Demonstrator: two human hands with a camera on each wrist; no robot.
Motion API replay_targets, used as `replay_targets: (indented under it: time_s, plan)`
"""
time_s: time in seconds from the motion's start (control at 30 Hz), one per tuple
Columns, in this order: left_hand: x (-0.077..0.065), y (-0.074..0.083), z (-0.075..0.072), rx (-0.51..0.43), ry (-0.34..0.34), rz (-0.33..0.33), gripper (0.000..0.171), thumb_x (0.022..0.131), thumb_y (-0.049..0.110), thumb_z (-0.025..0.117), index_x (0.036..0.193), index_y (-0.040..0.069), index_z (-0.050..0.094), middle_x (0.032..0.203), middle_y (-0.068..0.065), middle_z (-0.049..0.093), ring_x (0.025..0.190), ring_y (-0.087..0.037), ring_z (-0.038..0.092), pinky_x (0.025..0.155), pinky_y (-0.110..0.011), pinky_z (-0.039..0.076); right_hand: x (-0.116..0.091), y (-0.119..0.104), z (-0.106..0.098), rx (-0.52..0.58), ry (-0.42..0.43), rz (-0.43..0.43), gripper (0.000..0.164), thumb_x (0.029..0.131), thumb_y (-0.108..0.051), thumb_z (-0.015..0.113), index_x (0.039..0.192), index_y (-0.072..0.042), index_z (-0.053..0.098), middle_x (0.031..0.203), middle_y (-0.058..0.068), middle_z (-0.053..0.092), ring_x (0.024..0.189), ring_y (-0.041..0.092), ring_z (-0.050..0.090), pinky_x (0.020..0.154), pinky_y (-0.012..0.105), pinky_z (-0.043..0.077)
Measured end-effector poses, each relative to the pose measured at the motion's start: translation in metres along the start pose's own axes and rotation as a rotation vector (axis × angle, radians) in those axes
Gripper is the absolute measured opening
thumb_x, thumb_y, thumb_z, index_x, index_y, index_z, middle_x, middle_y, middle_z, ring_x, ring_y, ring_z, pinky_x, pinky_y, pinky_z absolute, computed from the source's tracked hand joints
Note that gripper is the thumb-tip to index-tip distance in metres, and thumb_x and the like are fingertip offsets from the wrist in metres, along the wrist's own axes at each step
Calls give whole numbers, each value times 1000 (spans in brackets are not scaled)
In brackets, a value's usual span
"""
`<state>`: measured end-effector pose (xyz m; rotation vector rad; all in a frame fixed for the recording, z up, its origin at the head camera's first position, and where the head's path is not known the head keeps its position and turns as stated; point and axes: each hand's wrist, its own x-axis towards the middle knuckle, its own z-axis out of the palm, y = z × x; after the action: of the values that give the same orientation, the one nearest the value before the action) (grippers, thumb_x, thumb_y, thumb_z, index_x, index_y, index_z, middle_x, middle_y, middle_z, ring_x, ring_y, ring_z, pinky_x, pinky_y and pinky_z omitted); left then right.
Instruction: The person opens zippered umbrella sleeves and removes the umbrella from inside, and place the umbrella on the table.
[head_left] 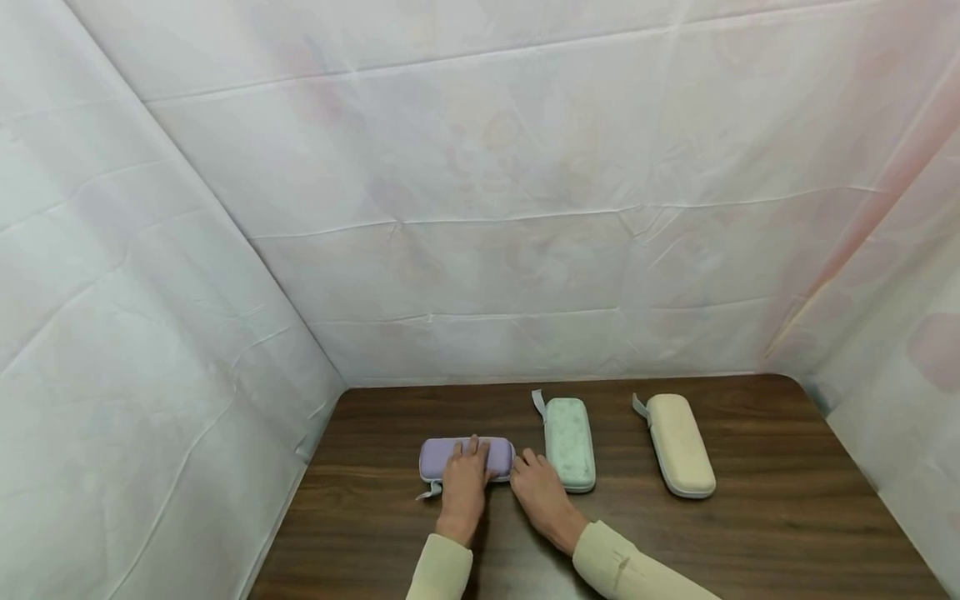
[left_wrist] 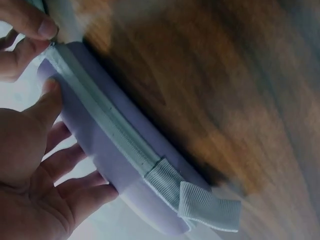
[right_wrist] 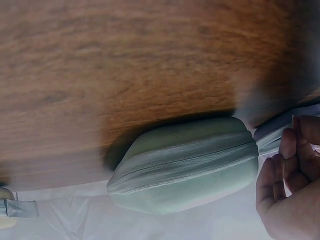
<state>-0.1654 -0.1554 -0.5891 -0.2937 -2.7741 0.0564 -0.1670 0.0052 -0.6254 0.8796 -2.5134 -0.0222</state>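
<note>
A purple zip case (head_left: 435, 457) lies crosswise on the table, its zip side towards me. My left hand (head_left: 463, 487) rests on its lid, fingers spread over the top, thumb touching the front side in the left wrist view. At the right end of the case, my right hand (head_left: 538, 496) pinches the small zip pull (left_wrist: 53, 44) between thumb and forefinger. The zip looks closed along the visible front. A pale grey ribbon loop (left_wrist: 210, 207) sticks out at the left end. Close beside my right hand lies a mint green zip case (head_left: 570, 442).
Farther right is a cream zip case (head_left: 681, 446), slightly angled, with a grey loop at its far end. All three lie on a dark wooden table (head_left: 780, 500). Pale patterned sheets (head_left: 480, 267) hang behind and at both sides of the table.
</note>
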Motion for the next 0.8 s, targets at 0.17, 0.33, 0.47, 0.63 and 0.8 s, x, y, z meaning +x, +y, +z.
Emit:
replay_targets:
  time_s: [0.17,0.33,0.47,0.63,0.8]
  plan:
    - [-2,4,6,-13,73,-36,51,75,33,89,119,8,76,126,-14,74,113,-40,70,90,-44,59,0,-1,1,-10,7,8,10,82,-9,87,86,-14,78,92,-1,66,86,19,52,73,30,48]
    - [-1,9,11,-14,110,-87,52,73,33,91,117,10,77,124,-13,75,111,-38,71,86,-44,60,0,-2,2,-20,24,7,11,82,-9,87,84,-14,77,90,0,64,84,19,51,72,30,48]
    - [-1,13,12,0,99,-118,51,74,33,90,118,10,77,126,-13,75,113,-36,70,87,-42,60,0,-2,3,-31,36,15,12,82,-10,87,82,-14,76,90,0,63,84,19,51,71,30,47]
    - [-1,17,12,-7,113,-145,52,74,32,91,118,8,77,124,-14,75,110,-38,70,87,-44,60,1,-3,3,-36,49,26,11,82,-11,86,81,-14,75,89,0,64,85,19,52,71,30,48]
    - [-1,19,15,-6,147,-162,54,70,32,92,116,7,78,121,-15,75,107,-38,70,86,-43,59,2,-4,5,-30,61,28,9,82,-11,84,81,-14,76,90,0,65,86,20,53,71,30,49]
